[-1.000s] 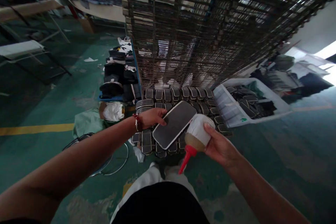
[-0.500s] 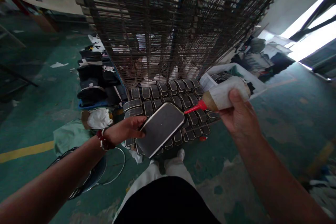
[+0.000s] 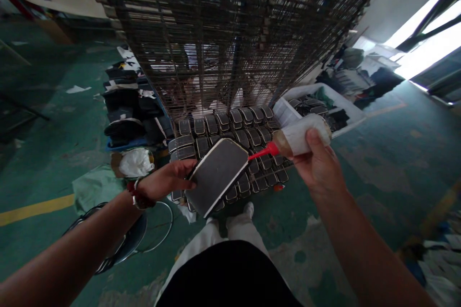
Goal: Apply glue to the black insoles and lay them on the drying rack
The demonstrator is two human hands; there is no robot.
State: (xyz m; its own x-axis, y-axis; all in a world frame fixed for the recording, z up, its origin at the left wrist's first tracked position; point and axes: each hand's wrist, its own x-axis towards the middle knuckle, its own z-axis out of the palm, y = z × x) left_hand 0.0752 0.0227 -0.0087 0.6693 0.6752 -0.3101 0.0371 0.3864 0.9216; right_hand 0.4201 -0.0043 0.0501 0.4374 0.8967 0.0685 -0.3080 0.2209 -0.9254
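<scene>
My left hand (image 3: 173, 180) grips a dark, flat panel (image 3: 218, 177) with rounded corners by its left edge, thumb on top. A pale line runs along the panel's rim. In my right hand (image 3: 319, 165) is a squeeze bottle (image 3: 298, 136) wrapped in white, tilted nearly level, its fingers closed round the body. The bottle's red nozzle (image 3: 264, 151) points left, and its tip meets or nearly meets the panel's right edge. Beneath the panel, rows of similar small dark pieces (image 3: 257, 136) lie on a low wire rack.
A tall stack of wire racks (image 3: 216, 24) rises straight ahead. To its right stands a white bin (image 3: 284, 112) holding dark pieces. Piled black material (image 3: 124, 100) sits at left, near a box with a white bag (image 3: 137, 163) and a dark bucket (image 3: 131, 235).
My right hand has shifted slightly left and down with the bottle, and the nozzle tip has moved a little along the panel's right edge. The left hand still holds the panel.
</scene>
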